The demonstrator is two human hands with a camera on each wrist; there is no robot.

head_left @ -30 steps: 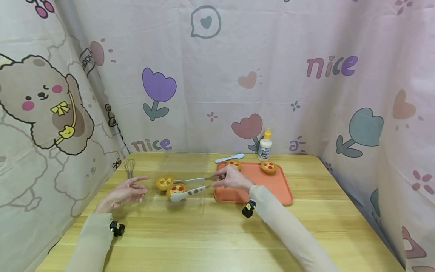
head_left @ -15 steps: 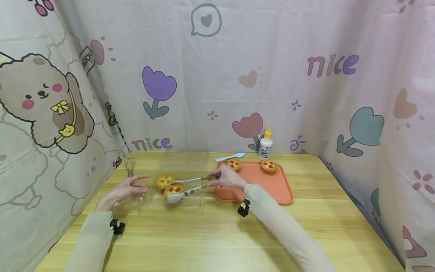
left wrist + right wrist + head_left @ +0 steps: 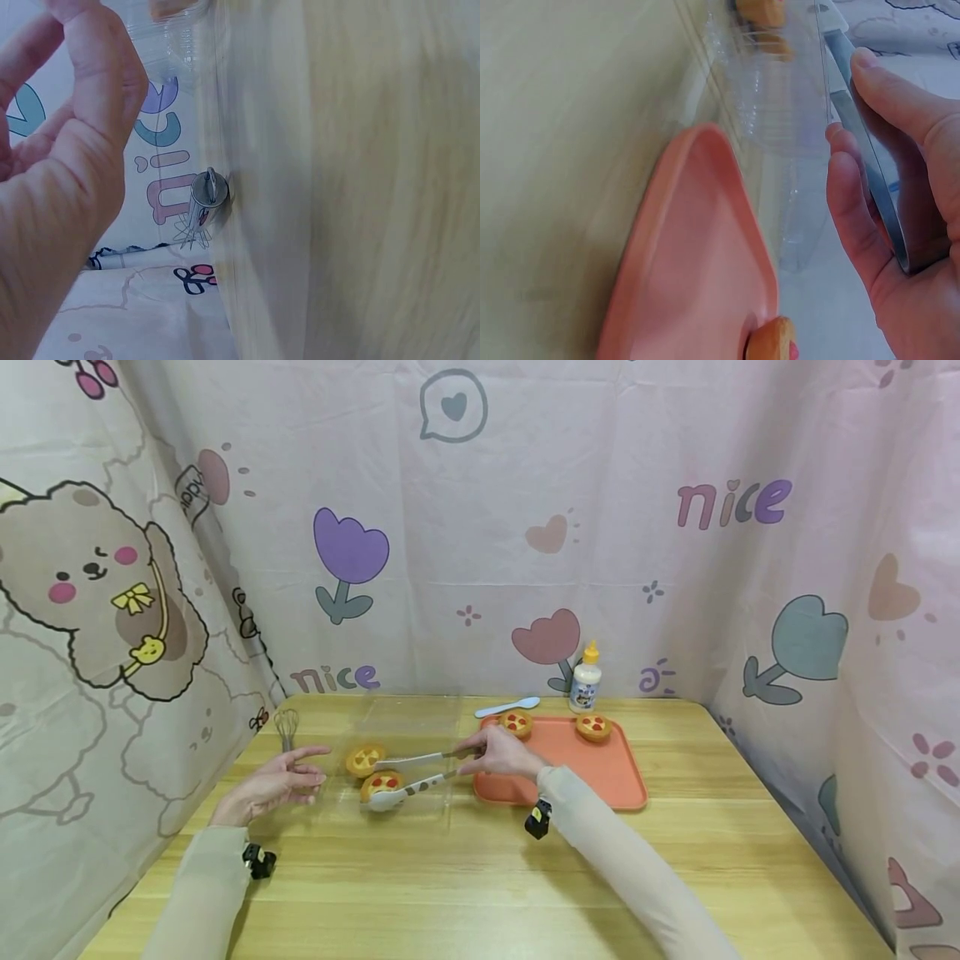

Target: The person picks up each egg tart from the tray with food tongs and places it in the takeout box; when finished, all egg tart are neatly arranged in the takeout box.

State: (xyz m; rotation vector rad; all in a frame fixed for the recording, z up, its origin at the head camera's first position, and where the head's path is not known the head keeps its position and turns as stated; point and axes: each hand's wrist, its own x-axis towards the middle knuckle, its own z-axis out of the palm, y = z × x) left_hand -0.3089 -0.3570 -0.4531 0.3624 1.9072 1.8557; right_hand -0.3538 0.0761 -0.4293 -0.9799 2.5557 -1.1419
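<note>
Tongs (image 3: 415,787) reach leftward from the tray (image 3: 562,777), pinched between the thumb and fingers of the right hand (image 3: 501,752), their arms spread apart. The red-topped tart (image 3: 381,779) sits left of the tray, in the clear box (image 3: 435,810), with one tong tip in front of it and the other behind; whether both touch it I can't tell. The plain tart (image 3: 365,760) is right beside it, slightly farther from the tray. The left hand (image 3: 277,782) holds nothing, its fingers loosely bent, well left of the tray; contact with the box is unclear.

The likeliest trouble is crowding: the rear tip lies over the edge of the plain tart, so squeezing could shove that one or catch both. Smooth, rounded tips on a sloping crust may slip, tilting the tart or dropping it short of the tray. The thin box looks light, and a snagged tong arm could drag it toward the tray. Carried too low, a tart might clip the tray's rim, or knock the topped tart (image 3: 516,723) at the tray's back left corner.
</note>
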